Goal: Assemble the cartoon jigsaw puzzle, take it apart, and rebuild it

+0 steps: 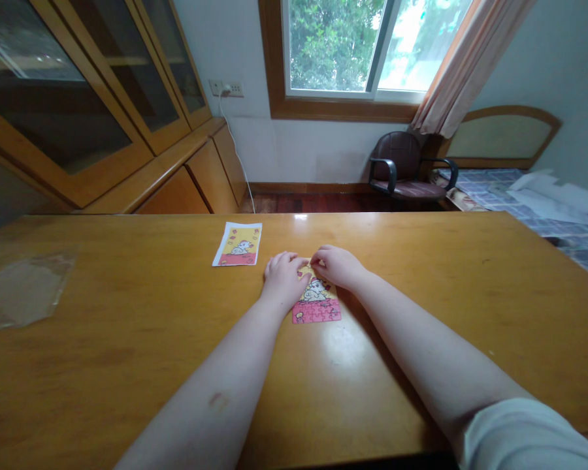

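Observation:
A small jigsaw puzzle (318,303), yellow above and pink below with a white cartoon animal, lies flat on the wooden table (421,287). My left hand (283,277) rests on its upper left part, fingers curled down and pressing on the pieces. My right hand (337,264) covers the top right corner, fingers bent and pressed onto the puzzle. The thumbs nearly meet over the top edge. Whether either hand holds a loose piece is hidden. A printed reference picture (238,245) with the same image lies to the left, apart from both hands.
A crumpled clear plastic bag (24,290) lies at the table's left. Wooden glass-door cabinets (102,98) stand at the left. Beyond the table are a dark armchair (406,170), a window (353,46) and a bed (543,202) with papers.

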`<state>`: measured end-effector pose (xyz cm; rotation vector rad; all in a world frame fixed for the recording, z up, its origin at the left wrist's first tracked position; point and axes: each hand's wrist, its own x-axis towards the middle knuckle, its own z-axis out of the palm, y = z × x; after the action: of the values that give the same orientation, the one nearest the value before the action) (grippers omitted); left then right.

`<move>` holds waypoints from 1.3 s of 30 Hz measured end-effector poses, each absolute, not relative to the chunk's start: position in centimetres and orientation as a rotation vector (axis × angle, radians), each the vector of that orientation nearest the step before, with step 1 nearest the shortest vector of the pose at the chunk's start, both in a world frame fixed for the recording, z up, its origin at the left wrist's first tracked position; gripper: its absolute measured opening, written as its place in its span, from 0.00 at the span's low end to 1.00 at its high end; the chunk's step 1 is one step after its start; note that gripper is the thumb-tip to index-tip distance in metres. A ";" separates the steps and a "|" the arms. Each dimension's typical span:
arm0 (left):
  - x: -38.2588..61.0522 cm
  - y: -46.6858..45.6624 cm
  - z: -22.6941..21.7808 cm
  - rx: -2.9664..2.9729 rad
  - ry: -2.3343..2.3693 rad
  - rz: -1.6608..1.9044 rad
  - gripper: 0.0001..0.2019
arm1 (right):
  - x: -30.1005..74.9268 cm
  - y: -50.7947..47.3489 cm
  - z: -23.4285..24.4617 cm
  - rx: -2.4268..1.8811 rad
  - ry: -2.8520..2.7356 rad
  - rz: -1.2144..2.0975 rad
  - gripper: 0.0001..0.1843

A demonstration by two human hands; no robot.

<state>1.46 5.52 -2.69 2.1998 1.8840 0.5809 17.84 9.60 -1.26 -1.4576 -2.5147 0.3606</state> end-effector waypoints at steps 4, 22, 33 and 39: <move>1.4 5.4 -2.6 2.191 1.895 0.567 0.14 | 18.1 9.7 -1.1 -1.468 -2.500 0.362 0.11; 1.4 5.5 -2.8 2.209 1.880 0.596 0.10 | 18.6 9.9 -0.9 -1.440 -2.512 0.410 0.10; 1.3 5.8 -3.1 2.229 1.865 0.560 0.17 | 18.6 10.2 -1.1 -1.422 -2.473 0.494 0.09; 1.3 5.9 -3.4 2.241 1.859 0.564 0.17 | 18.2 10.5 -1.8 -1.462 -2.421 0.553 0.06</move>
<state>1.29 5.87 -3.37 2.2411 1.8590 0.5644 18.24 10.52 -1.75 -1.4616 -2.4210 0.5532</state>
